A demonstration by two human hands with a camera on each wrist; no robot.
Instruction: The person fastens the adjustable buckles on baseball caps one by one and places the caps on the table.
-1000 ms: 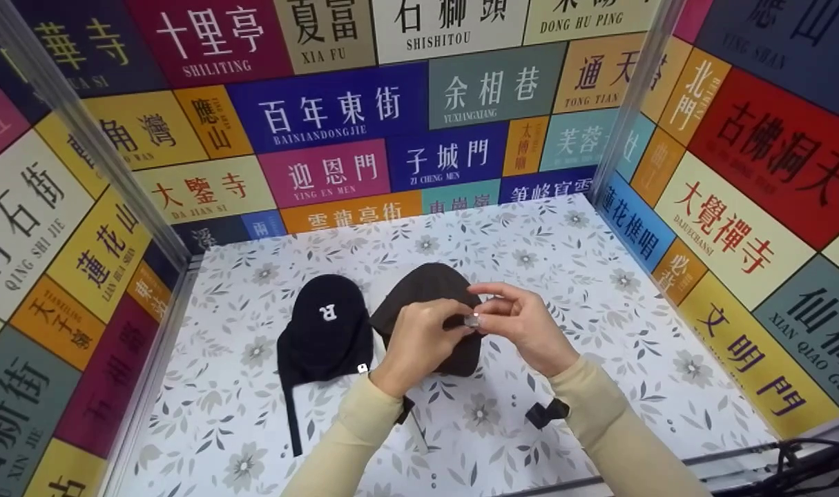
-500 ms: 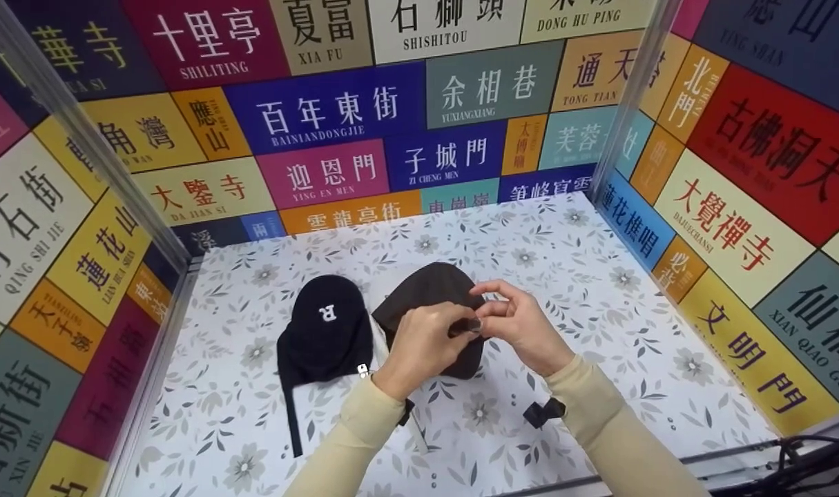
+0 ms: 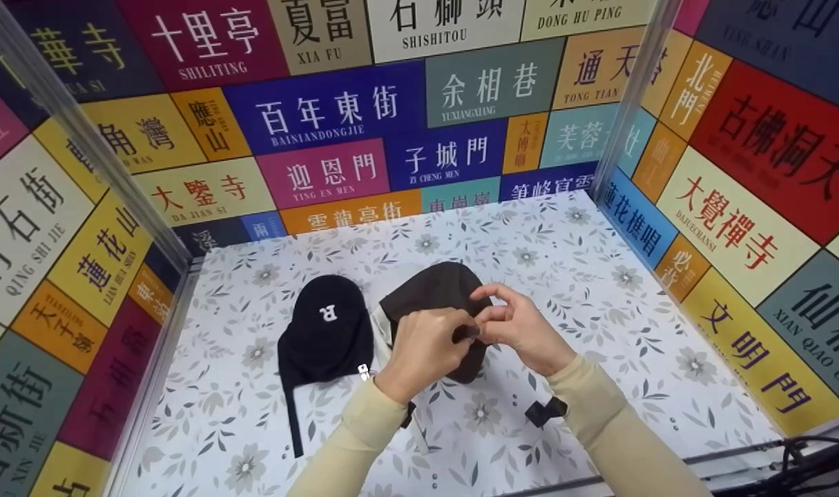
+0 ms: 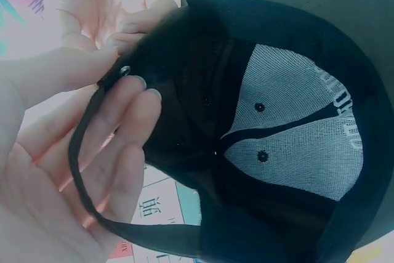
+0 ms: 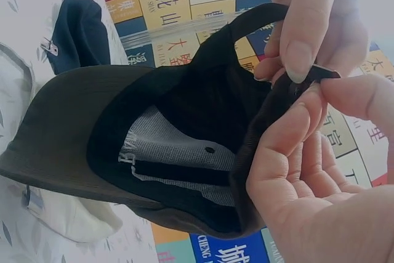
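Note:
Both hands hold a dark brown baseball cap (image 3: 436, 286) by its back strap (image 4: 77, 152). The left hand (image 3: 426, 348) pinches the strap between thumb and fingers, with fingertips inside the strap loop beside a small metal eyelet (image 4: 125, 71). At the strap's other side the right hand (image 3: 526, 331) pinches a short strap end (image 5: 327, 73) with thumb and fingers. The fingertips of both hands nearly meet there. In the right wrist view the cap's inside shows, with pale mesh lining (image 5: 169, 146) and its brim (image 5: 68, 133) pointing left. Fingers partly hide the fastening.
Left of the hands, a black cap (image 3: 329, 338) with a white letter lies on the flower-patterned table (image 3: 253, 414), its strap trailing toward the front. A cream cap (image 5: 77, 217) lies largely hidden behind the brown one. Sign-printed panels (image 3: 322, 110) enclose the table. Black cables (image 3: 806, 462) sit front right.
The brown cap has shifted slightly right and turned a little. A shiny piece visible between the fingertips earlier is now mostly hidden. Both hands keep their grip; the other caps stay put.

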